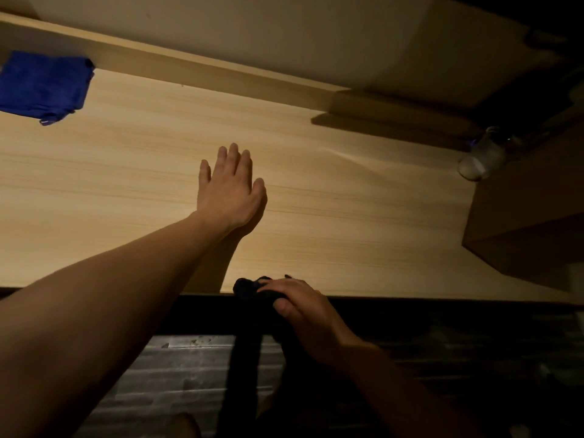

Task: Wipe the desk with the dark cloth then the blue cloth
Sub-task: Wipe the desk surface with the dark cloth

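From the head view, my right grip [303, 308] is closed on the dark cloth [252, 287], bunched at the desk [347, 216] edge, its tail hanging down. My left grip [230, 188] lies flat, open and empty. The blue cloth [44, 85], crumpled, sits far left of it.

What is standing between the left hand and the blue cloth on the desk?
Nothing visible. The left hand lies flat and empty mid-desk; the blue cloth sits at the far left by the back ledge, with only bare desk between them. The right hand holds the dark cloth at the near edge.
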Action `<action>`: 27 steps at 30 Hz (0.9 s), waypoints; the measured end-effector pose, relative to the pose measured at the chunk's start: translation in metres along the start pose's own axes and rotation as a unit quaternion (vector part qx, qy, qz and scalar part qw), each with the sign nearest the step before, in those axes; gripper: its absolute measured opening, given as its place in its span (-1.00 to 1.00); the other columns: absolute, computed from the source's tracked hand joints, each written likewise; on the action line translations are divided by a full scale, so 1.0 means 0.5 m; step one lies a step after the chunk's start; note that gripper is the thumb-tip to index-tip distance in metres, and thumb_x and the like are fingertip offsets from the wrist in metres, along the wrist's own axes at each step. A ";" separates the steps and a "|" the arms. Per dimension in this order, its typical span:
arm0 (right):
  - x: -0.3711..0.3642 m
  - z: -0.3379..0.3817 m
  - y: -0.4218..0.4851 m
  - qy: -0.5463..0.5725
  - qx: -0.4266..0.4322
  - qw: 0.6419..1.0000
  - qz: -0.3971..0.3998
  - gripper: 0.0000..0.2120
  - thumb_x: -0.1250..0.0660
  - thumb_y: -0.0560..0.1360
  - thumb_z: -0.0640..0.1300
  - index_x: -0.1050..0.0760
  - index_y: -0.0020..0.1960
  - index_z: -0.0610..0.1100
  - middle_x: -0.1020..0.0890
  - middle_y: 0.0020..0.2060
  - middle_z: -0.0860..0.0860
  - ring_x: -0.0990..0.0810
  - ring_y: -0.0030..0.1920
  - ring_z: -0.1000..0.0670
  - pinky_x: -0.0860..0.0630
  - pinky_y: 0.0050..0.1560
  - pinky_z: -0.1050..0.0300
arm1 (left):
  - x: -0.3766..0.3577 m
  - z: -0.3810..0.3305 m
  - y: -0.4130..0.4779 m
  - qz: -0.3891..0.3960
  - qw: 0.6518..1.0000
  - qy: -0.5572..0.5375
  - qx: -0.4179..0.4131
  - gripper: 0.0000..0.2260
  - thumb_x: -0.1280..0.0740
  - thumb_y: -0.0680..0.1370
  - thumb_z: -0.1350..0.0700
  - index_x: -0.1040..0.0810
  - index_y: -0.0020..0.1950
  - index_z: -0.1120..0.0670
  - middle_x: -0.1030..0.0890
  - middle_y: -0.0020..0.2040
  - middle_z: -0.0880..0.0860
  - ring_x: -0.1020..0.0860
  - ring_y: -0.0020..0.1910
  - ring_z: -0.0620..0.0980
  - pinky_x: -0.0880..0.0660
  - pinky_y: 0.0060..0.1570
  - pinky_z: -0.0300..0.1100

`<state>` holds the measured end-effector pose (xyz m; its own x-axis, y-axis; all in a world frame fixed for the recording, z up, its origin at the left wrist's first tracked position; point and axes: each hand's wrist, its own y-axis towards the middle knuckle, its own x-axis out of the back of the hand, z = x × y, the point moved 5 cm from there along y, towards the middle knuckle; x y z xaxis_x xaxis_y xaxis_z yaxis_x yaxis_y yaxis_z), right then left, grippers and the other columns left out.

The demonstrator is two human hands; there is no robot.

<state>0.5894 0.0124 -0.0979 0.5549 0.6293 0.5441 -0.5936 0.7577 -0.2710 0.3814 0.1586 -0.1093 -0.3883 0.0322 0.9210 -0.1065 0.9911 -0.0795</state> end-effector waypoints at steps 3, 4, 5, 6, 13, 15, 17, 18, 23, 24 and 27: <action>0.066 0.003 0.017 0.135 -0.004 0.989 -0.056 -0.66 -0.21 0.66 -0.01 -0.56 0.38 -0.02 -0.57 0.35 0.06 -0.54 0.33 0.09 -0.49 0.35 0.09 | -0.024 -0.009 0.007 0.023 0.999 0.022 -0.011 -0.32 0.11 0.70 -0.31 0.08 0.76 0.00 0.12 0.77 0.08 0.19 0.73 0.11 0.21 0.64 0.28; 0.099 0.002 0.037 0.145 -0.001 0.986 -0.083 -0.66 -0.21 0.66 -0.02 -0.55 0.39 -0.01 -0.57 0.35 0.03 -0.55 0.32 0.08 -0.51 0.32 0.10 | -0.031 -0.010 0.005 0.028 0.999 0.036 -0.014 -0.29 0.15 0.69 -0.35 0.11 0.76 -0.03 0.14 0.77 0.06 0.21 0.73 0.11 0.22 0.64 0.29; 0.138 0.003 0.063 0.129 0.004 0.986 -0.108 -0.68 -0.20 0.67 -0.04 -0.54 0.38 0.03 -0.57 0.34 0.03 -0.55 0.31 0.10 -0.50 0.31 0.13 | -0.037 -0.009 0.004 0.030 0.998 0.049 -0.015 -0.28 0.19 0.67 -0.38 0.13 0.76 -0.05 0.16 0.76 0.04 0.23 0.72 0.10 0.23 0.64 0.29; 0.179 0.003 0.094 0.099 0.005 0.986 -0.133 -0.70 -0.19 0.69 -0.05 -0.52 0.38 0.11 -0.55 0.33 0.05 -0.54 0.30 0.12 -0.48 0.32 0.13 | -0.039 -0.010 0.003 0.029 0.998 0.057 -0.014 -0.26 0.22 0.66 -0.41 0.15 0.75 -0.06 0.17 0.76 0.03 0.24 0.72 0.10 0.24 0.64 0.29; 0.408 -0.079 0.367 -0.216 0.022 0.959 -0.185 -0.69 -0.16 0.72 -0.15 -0.50 0.42 -0.01 -0.56 0.36 -0.04 -0.42 0.38 -0.12 -0.28 0.27 -0.05 | -0.042 -0.018 0.000 0.016 0.998 0.064 0.010 -0.28 0.17 0.66 -0.40 0.12 0.76 -0.09 0.16 0.76 0.00 0.24 0.72 0.05 0.24 0.64 0.25; 0.448 -0.095 0.431 -0.266 0.028 0.948 -0.173 -0.69 -0.16 0.73 -0.13 -0.51 0.42 0.00 -0.53 0.41 -0.05 -0.38 0.43 -0.14 -0.21 0.18 0.00 | -0.042 -0.020 0.000 0.015 0.998 0.065 0.016 -0.28 0.16 0.66 -0.40 0.12 0.76 -0.10 0.16 0.76 -0.02 0.25 0.72 0.03 0.24 0.64 0.24; 0.475 -0.103 0.488 -0.310 0.038 0.937 -0.156 -0.69 -0.16 0.73 -0.12 -0.51 0.42 -0.01 -0.53 0.42 -0.06 -0.39 0.42 -0.17 -0.28 0.24 -0.10 | -0.042 -0.020 0.002 0.013 0.997 0.070 0.020 -0.29 0.15 0.66 -0.40 0.12 0.75 -0.11 0.17 0.76 -0.03 0.26 0.72 0.02 0.23 0.65 0.24; 0.485 -0.106 0.516 -0.327 0.035 0.933 -0.145 -0.69 -0.15 0.73 -0.11 -0.50 0.43 -0.01 -0.53 0.42 -0.08 -0.40 0.40 -0.20 -0.32 0.28 -0.16 | -0.042 -0.019 0.003 0.011 0.997 0.071 0.023 -0.29 0.14 0.66 -0.40 0.11 0.75 -0.12 0.17 0.76 -0.03 0.26 0.72 0.01 0.23 0.65 0.23; 0.502 -0.149 0.582 -0.325 0.011 0.943 -0.069 -0.60 -0.06 0.74 0.08 -0.30 0.57 0.17 -0.24 0.62 0.14 -0.19 0.58 -0.10 -0.24 0.43 -0.32 | -0.043 -0.020 0.005 0.012 0.996 0.079 0.032 -0.30 0.14 0.66 -0.40 0.13 0.75 -0.13 0.19 0.75 -0.06 0.28 0.71 -0.01 0.23 0.65 0.21; 0.499 -0.157 0.580 -0.318 0.016 0.946 -0.066 -0.57 -0.05 0.72 0.16 -0.25 0.58 0.21 -0.19 0.63 0.17 -0.15 0.60 -0.06 -0.22 0.45 -0.34 | -0.043 -0.020 0.005 0.012 0.996 0.080 0.033 -0.30 0.13 0.67 -0.40 0.13 0.75 -0.13 0.19 0.75 -0.06 0.28 0.71 -0.01 0.23 0.65 0.21; 0.489 -0.164 0.574 -0.335 0.012 0.940 -0.063 -0.50 0.00 0.67 0.30 -0.16 0.59 0.29 -0.11 0.65 0.19 -0.14 0.61 -0.03 -0.18 0.42 -0.34 | -0.043 -0.018 0.007 0.014 0.996 0.084 0.036 -0.29 0.13 0.67 -0.41 0.13 0.75 -0.14 0.20 0.75 -0.07 0.29 0.71 -0.02 0.24 0.65 0.20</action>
<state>0.6025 0.3980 -0.1080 0.1346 0.2785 0.9509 -0.5656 0.8096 -0.1571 0.3976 0.1623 -0.1258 -0.2333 0.0873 0.9685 -0.1651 0.9779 -0.1279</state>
